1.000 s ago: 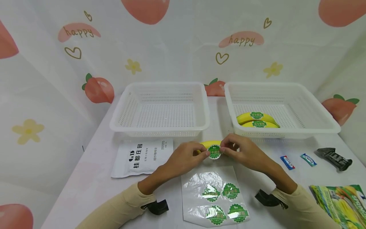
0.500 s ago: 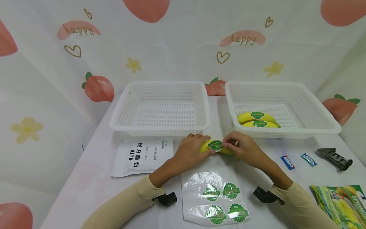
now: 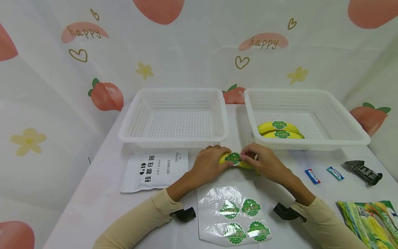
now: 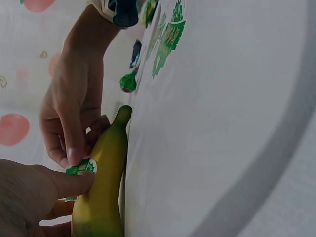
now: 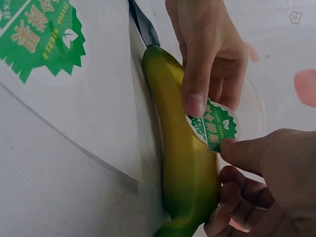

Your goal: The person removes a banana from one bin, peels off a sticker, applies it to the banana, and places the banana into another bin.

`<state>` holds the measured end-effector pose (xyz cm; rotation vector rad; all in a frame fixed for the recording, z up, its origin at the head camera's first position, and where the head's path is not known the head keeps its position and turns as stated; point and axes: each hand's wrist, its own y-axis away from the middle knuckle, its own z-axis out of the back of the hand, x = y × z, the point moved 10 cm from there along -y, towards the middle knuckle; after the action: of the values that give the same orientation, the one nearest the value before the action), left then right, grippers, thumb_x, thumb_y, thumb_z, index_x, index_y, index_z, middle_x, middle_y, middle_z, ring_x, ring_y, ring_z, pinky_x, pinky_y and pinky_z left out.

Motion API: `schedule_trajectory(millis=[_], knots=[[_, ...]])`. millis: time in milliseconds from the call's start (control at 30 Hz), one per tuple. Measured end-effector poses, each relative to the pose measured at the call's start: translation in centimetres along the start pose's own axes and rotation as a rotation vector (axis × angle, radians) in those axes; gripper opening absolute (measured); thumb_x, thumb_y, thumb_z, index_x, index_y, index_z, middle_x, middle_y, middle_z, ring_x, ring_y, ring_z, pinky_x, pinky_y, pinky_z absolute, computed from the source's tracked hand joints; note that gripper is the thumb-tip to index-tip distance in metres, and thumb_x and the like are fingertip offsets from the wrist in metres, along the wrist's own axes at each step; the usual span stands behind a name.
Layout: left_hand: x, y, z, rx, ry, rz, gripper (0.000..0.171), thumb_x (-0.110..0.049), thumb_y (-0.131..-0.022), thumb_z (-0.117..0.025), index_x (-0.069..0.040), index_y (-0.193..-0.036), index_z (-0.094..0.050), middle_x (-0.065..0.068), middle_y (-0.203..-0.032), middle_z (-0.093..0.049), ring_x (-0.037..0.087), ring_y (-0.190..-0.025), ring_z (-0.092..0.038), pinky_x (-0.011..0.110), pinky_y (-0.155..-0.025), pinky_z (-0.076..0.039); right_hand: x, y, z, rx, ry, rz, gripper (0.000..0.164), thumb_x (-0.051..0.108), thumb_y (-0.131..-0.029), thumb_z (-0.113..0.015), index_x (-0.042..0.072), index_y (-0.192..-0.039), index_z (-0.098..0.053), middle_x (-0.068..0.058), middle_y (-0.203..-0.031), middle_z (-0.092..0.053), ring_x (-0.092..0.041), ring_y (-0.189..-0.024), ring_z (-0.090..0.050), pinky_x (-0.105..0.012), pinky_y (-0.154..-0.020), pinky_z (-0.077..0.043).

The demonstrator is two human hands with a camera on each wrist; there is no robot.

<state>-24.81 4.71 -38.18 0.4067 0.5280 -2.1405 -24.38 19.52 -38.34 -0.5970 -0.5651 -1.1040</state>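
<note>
A yellow banana [image 3: 246, 164] with green ends lies crosswise in front of the two baskets. On its upper side is a green-and-white round sticker [image 5: 217, 126], whose edge stands partly off the curved skin in the right wrist view. My left hand [image 3: 209, 162] grips the banana's left part, with its thumb on the sticker's left edge. My right hand [image 3: 264, 163] pinches the sticker's right edge between thumb and forefinger, its other fingers curled beside the banana. The clear sticker sheet [image 3: 214, 199], bearing several more green stickers, lies just below the hands.
A white basket [image 3: 174, 140] stands at back left. Two stickered bananas [image 3: 280, 128] lie in the right basket [image 3: 326, 141]. A white pouch [image 3: 155, 172] is at left. To the right are two small wrapped sweets [image 3: 312, 176], a black packet [image 3: 363, 172] and a colourful bag [image 3: 370, 221].
The left hand has shifted from pinching the sticker's edge to gripping the banana. The sticker now lies flatter along the banana; the right hand stays at its right edge.
</note>
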Motion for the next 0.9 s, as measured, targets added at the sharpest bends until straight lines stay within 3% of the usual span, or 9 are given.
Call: schedule_trajectory(millis=[200,367,533,800,900], knots=[[0.3,-0.1,-0.1,0.018,0.043,0.036,0.037,-0.038,-0.096,-0.079,-0.016,-0.123,-0.068,-0.001,-0.117,-0.075,0.018,-0.1,-0.068,0.04,-0.082,-0.052,0.9,0.1,0.2,-0.063,0.017,0.093,0.011,0.006,-0.095,-0.079,0.012,-0.101,-0.071,0.003,-0.091,-0.062,-0.011,-0.081,-0.056,-0.024,-0.068,-0.048],[0.4,-0.1,-0.4,0.039,0.079,0.051,0.04,-0.037,-0.095,-0.081,-0.014,-0.12,-0.061,0.0,-0.118,-0.073,0.017,-0.1,-0.069,0.041,-0.084,-0.054,2.1,0.4,-0.6,-0.027,0.1,0.203,0.028,0.007,-0.09,-0.084,0.015,-0.116,-0.079,-0.003,-0.113,-0.064,-0.018,-0.103,-0.059,-0.035,-0.084,-0.053],[0.0,0.0,-0.5,0.053,0.108,0.02,0.04,-0.038,-0.096,-0.08,-0.015,-0.124,-0.062,0.0,-0.12,-0.073,0.018,-0.104,-0.069,0.042,-0.087,-0.054,1.8,0.5,-1.5,0.047,0.155,0.163,0.039,0.011,-0.092,-0.084,0.013,-0.129,-0.076,-0.006,-0.121,-0.063,-0.026,-0.113,-0.058,-0.047,-0.094,-0.051],[0.0,-0.1,-0.6,0.078,0.047,-0.025,0.036,-0.038,-0.099,-0.076,-0.02,-0.13,-0.073,-0.003,-0.111,-0.074,0.012,-0.091,-0.064,0.033,-0.074,-0.049,1.4,0.5,-1.4,0.047,0.201,0.128,0.036,0.019,-0.093,-0.084,0.011,-0.127,-0.077,-0.001,-0.119,-0.066,-0.02,-0.107,-0.062,-0.048,-0.094,-0.055],[-0.2,-0.1,-0.6,0.083,0.003,-0.047,0.034,-0.036,-0.098,-0.075,-0.021,-0.129,-0.077,-0.003,-0.111,-0.076,0.012,-0.094,-0.067,0.034,-0.074,-0.051,1.6,0.5,-1.5,0.054,0.21,0.128,0.034,0.021,-0.094,-0.083,0.011,-0.126,-0.076,-0.002,-0.12,-0.067,-0.02,-0.108,-0.063,-0.049,-0.095,-0.055]])
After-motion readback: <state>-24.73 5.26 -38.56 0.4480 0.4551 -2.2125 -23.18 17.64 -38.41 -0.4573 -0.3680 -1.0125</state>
